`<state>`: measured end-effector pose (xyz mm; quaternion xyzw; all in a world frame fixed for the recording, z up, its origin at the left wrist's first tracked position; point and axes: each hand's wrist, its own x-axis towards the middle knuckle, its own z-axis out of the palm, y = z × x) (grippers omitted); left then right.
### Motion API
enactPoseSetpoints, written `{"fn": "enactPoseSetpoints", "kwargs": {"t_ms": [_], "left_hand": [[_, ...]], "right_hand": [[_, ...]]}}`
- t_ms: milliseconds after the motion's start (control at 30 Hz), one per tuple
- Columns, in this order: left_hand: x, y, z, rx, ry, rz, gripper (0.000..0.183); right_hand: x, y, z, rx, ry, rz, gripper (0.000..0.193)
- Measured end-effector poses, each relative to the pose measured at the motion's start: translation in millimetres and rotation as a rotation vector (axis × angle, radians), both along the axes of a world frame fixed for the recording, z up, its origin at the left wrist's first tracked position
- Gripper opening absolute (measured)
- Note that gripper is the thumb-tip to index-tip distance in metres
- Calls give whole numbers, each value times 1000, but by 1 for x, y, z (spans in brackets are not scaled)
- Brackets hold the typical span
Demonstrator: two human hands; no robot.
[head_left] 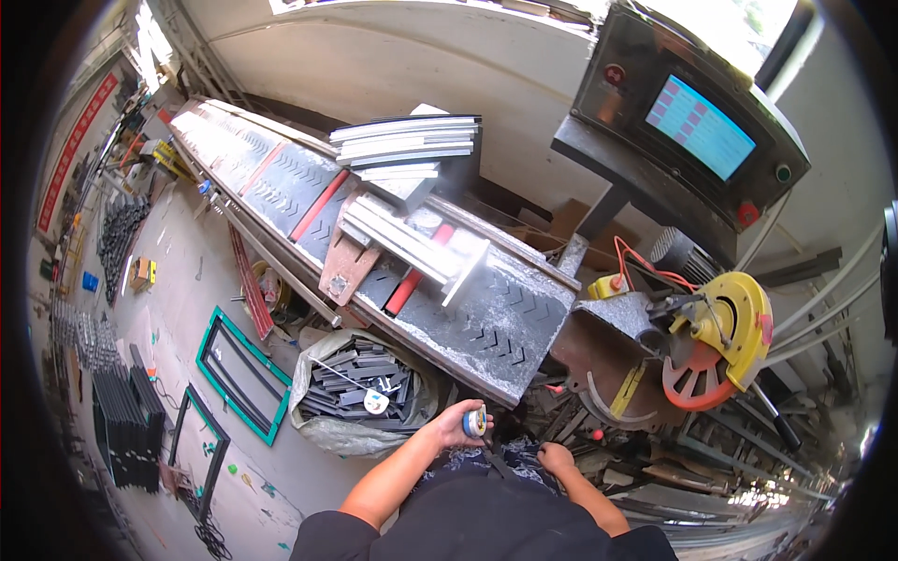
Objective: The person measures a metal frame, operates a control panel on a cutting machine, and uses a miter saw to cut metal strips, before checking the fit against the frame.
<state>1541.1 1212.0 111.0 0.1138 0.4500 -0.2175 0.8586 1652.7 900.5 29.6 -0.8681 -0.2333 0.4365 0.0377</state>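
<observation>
My left hand (458, 427) is closed round a small blue-and-yellow tape measure (475, 422), held in front of my body just off the near end of the long machine bed. At my right side, my right hand (556, 456) rests low by my patterned trousers (524, 453). Its fingers are curled, and what they hold, if anything, is hidden. A whitish sack (313, 411) full of short dark profile offcuts (351, 374) stands left of my left hand. On those pieces lies a round white object (376, 402) with a thin white strip running from it.
The dusty conveyor-like bed (486, 327) carries a metal fence (398, 234) and stacked profiles (407, 140). A yellow-and-orange cut-off saw (720, 341) stands right, below a control panel (692, 122). Green-edged frames (208, 360) lie on the floor at left. Metal bars crowd the lower right.
</observation>
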Motion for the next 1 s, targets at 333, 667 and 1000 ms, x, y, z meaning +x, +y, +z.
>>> {"fn": "enactPoseSetpoints", "kwargs": {"t_ms": [333, 667, 1000], "left_hand": [[14, 6, -15, 376, 5, -235, 39], [44, 22, -35, 1612, -236, -849, 59], [89, 34, -86, 2242, -219, -940, 71]], "right_hand": [[-44, -12, -8, 91, -118, -235, 26], [-96, -17, 7, 20, -141, -575, 24], [-183, -40, 15, -16, -317, -890, 17]]}}
